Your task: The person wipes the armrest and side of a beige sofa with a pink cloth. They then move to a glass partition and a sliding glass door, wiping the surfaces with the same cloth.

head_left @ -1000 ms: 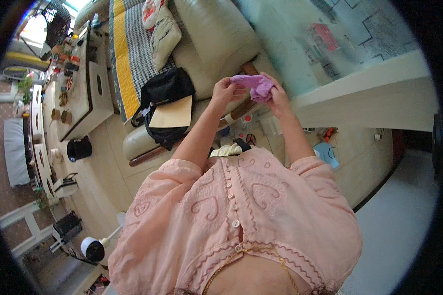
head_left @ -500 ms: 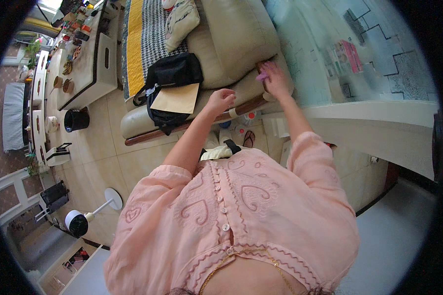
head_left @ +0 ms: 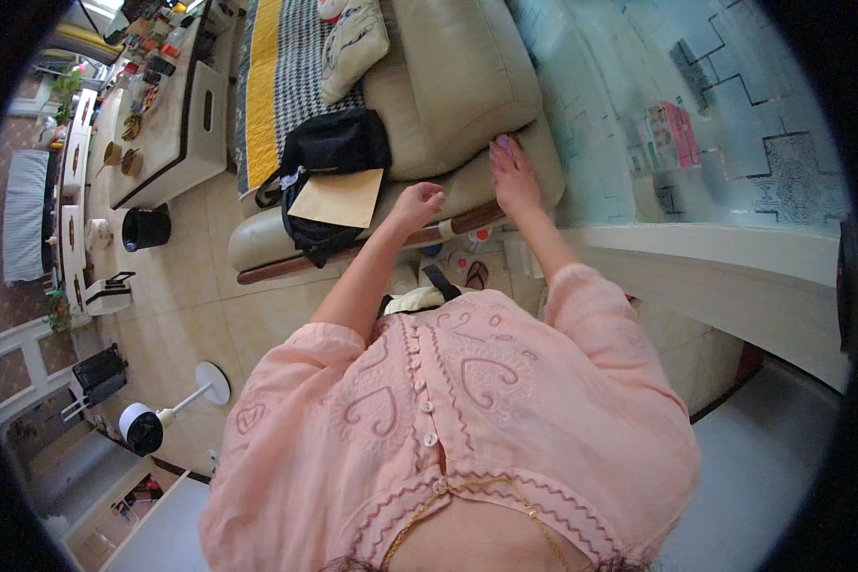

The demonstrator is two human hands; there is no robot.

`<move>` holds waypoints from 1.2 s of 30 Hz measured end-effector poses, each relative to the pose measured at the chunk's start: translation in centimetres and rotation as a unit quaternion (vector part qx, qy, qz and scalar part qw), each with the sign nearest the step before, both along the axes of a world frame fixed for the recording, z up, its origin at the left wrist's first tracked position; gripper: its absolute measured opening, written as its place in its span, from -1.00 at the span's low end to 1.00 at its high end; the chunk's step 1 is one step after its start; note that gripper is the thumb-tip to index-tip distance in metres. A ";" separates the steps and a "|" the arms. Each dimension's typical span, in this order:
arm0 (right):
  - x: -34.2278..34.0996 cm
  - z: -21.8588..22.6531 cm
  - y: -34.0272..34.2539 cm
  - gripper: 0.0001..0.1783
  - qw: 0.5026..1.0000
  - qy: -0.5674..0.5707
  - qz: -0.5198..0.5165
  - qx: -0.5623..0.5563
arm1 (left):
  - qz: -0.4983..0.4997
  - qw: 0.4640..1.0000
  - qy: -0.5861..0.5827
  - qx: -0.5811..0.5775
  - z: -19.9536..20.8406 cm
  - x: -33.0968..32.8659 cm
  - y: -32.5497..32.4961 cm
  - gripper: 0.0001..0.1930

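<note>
My right hand reaches onto the beige leather sofa near its right end. A small purple thing shows at its fingertips, pressed close to the leather; its kind is unclear. To the left, my left hand hovers by the sofa's near edge with its fingers curled in, and nothing is visible in them. Just beyond that hand, a tan envelope lies on a black bag on the sofa. The wood trim of the sofa runs between my forearms.
A patterned cushion and a checked blanket lie farther along the sofa. At right stands a frosted glass panel above a white ledge. Bottles and a sandal are on the floor. A black bin stands left, by a cluttered table.
My right hand has drawn slightly left and flattened, with the purple thing now mostly beneath its fingertips. My left hand has shifted slightly left and down, its fingers more tightly curled.
</note>
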State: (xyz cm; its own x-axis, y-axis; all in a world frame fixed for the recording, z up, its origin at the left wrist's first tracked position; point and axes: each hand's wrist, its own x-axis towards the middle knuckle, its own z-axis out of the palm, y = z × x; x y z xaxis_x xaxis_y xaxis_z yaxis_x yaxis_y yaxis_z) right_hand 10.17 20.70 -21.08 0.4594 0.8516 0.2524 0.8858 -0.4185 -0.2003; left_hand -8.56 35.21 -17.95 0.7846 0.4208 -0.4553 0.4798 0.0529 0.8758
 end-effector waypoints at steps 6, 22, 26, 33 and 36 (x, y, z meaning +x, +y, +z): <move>-1.6 -0.6 -0.4 -0.55 0.999 0.027 -0.020 0.040 | 0.001 1.000 0.019 -0.009 1.1 -0.9 0.3 -0.67; -2.5 3.8 -3.9 -0.50 0.999 0.033 0.013 0.013 | -0.016 0.998 -0.043 0.041 0.7 -0.1 2.0 -0.68; -2.5 3.1 -6.6 -0.51 0.992 0.069 -0.079 0.077 | -0.010 0.999 -0.030 0.013 0.9 2.8 2.1 -0.68; 2.3 1.3 -2.4 -0.54 0.978 0.038 -0.160 0.130 | -0.012 0.979 -0.082 0.189 4.2 9.6 0.1 -0.67; 2.0 2.6 -1.8 -0.47 0.968 0.113 -0.196 0.105 | -0.007 0.941 -0.120 0.317 5.0 12.2 1.5 -0.62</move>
State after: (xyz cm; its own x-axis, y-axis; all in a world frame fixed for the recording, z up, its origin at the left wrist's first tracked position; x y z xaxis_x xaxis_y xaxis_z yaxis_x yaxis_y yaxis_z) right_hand 12.20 18.89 -18.44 0.8010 0.5413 0.2559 0.5905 -0.6434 -0.4872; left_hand 3.67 36.67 -12.91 0.8402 0.5370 0.0749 0.2607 -0.5213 0.8126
